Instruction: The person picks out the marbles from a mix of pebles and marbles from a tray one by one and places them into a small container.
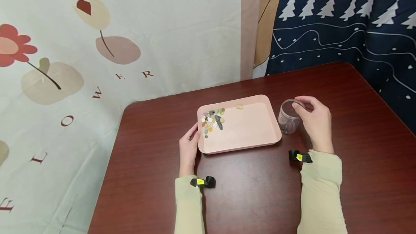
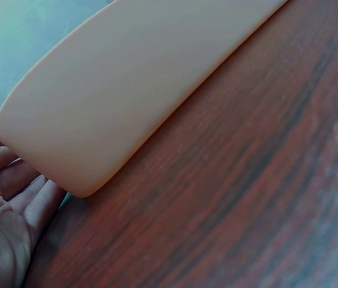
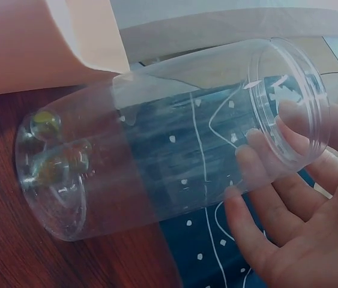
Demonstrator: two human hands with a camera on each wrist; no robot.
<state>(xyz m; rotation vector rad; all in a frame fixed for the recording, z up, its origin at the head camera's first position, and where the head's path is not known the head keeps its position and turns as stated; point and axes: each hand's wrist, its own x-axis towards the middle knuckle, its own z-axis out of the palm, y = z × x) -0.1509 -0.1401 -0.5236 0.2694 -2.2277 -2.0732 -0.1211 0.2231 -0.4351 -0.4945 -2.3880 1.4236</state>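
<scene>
A pink tray (image 1: 240,125) lies on the table, with several small coloured stones (image 1: 212,120) gathered at its left end. One pale yellow stone (image 1: 239,107) is by the far wall. My left hand (image 1: 188,151) holds the tray's left end, its fingers around the outer wall in the left wrist view. Right of the tray, my right hand (image 1: 315,122) grips a clear plastic jar (image 3: 175,144) by its rim, thumb and fingers on either side. A yellow-green stone (image 3: 45,125) and some darker, blurred ones are at the jar's bottom. No lid shows on the jar.
The dark red wooden table (image 1: 247,190) ends at a far edge against a white flower-printed cloth (image 1: 182,28). A navy cloth with white trees (image 1: 338,35) hangs at the back right. Each wrist wears a black camera strap.
</scene>
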